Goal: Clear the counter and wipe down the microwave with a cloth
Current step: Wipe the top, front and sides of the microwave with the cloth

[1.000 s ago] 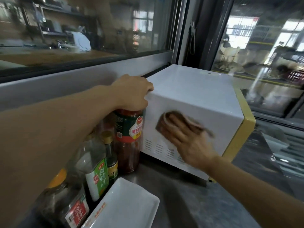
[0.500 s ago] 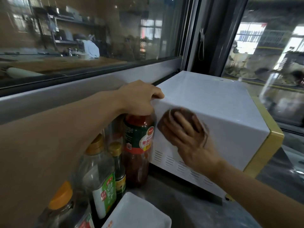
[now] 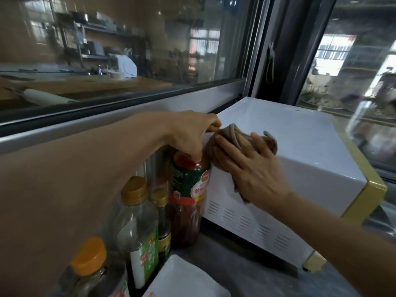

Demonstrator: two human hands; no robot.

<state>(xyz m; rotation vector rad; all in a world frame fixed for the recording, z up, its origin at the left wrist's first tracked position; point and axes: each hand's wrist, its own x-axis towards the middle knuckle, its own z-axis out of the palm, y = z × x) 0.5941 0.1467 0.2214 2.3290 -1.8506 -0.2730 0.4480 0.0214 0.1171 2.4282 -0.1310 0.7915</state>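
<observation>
Nearest you, at the bottom edge, a white tray (image 3: 182, 279) sits on the grey counter (image 3: 267, 281). To its left stands a row of bottles: an orange-capped one (image 3: 90, 273) closest, then a clear bottle (image 3: 139, 230) with a gold cap and green label, a thin dark bottle (image 3: 162, 224) with a gold cap tucked behind it, and a red sauce bottle (image 3: 188, 200) standing just beside the microwave's side wall.

The microwave (image 3: 289, 146) is white with a yellow front frame and sits on the counter against the window ledge, its vented side facing you.

Your right hand (image 3: 252, 170) lies with straight, spread fingers on the brown cloth (image 3: 235, 140), pressing it flat over the upper rear corner of the microwave, where the side panel meets the top. The cloth is bunched and folds over that edge, with one corner poking out under your wrist.

Your left hand (image 3: 192, 133) reaches across above the bottles to the microwave's rear corner, just beside the cloth. Its fingers are curled down at the edge, the fingertips hidden; whether they clamp the casing or only rest there, you cannot tell from this view. The hand hangs right over the red bottle's top.

Beyond, a grey ledge (image 3: 85, 125) runs under the window glass (image 3: 128, 50), which shows blurred shelving. A dark frame (image 3: 289, 50) stands behind the microwave.
</observation>
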